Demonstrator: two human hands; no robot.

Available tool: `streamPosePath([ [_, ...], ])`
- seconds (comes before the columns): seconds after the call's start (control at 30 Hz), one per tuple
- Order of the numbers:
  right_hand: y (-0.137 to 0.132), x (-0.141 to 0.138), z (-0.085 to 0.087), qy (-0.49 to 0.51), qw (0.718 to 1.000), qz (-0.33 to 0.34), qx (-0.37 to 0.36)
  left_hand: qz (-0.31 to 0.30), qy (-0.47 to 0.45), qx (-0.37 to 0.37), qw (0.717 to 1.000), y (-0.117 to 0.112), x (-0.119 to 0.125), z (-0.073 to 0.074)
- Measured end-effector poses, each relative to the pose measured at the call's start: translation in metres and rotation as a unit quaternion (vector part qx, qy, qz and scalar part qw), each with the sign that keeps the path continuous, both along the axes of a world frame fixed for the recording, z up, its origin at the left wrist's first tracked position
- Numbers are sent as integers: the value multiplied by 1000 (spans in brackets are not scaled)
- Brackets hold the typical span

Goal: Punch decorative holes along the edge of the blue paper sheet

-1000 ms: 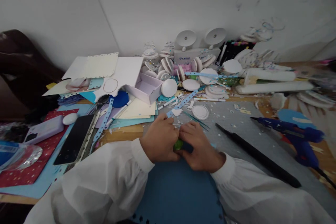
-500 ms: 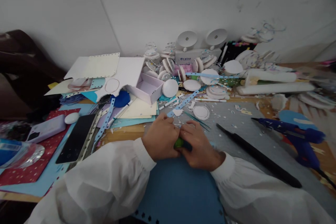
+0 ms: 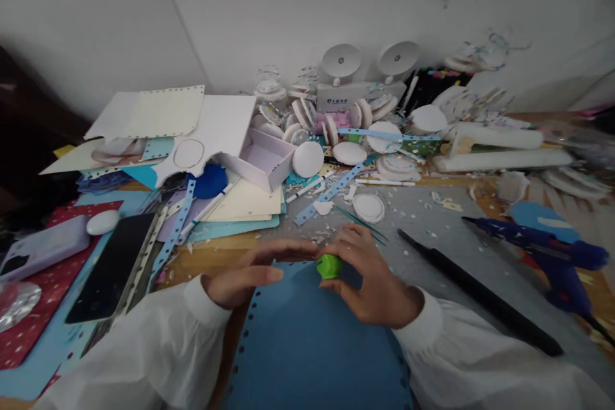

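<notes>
My right hand (image 3: 372,278) pinches a small green round object (image 3: 329,266) at the far edge of a blue perforated sheet (image 3: 312,346) that lies in front of me. My left hand (image 3: 250,272) lies on the sheet's left top corner with its fingers stretched out flat toward the green object; the fingertips reach close to it. Both arms wear white sleeves.
A long black stick (image 3: 475,291) and a blue glue gun (image 3: 542,250) lie to the right on a grey mat. A black phone (image 3: 113,266), a lilac phone case (image 3: 43,246), paper sheets, a white open box (image 3: 264,163) and several white foam discs crowd the left and back.
My left hand has let go of the green object and slid left, fingers now flat. The right hand keeps the green object. The view has shifted slightly.
</notes>
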State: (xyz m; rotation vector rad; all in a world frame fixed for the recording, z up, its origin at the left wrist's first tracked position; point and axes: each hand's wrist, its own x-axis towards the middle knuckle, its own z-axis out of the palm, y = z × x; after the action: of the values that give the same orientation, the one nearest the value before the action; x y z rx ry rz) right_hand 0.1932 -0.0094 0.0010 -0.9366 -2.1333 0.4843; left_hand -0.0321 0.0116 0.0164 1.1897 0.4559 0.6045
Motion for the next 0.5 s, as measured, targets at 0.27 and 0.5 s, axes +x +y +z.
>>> streamPosePath([
  [0.27,-1,0,-2,-19,999,-17,-29,-9,-17,-141,990,-8,1,-4],
  [0.5,-1,-2,-7,-24,997,-51,-53,22,-21,-200,979,-9,3,-4],
])
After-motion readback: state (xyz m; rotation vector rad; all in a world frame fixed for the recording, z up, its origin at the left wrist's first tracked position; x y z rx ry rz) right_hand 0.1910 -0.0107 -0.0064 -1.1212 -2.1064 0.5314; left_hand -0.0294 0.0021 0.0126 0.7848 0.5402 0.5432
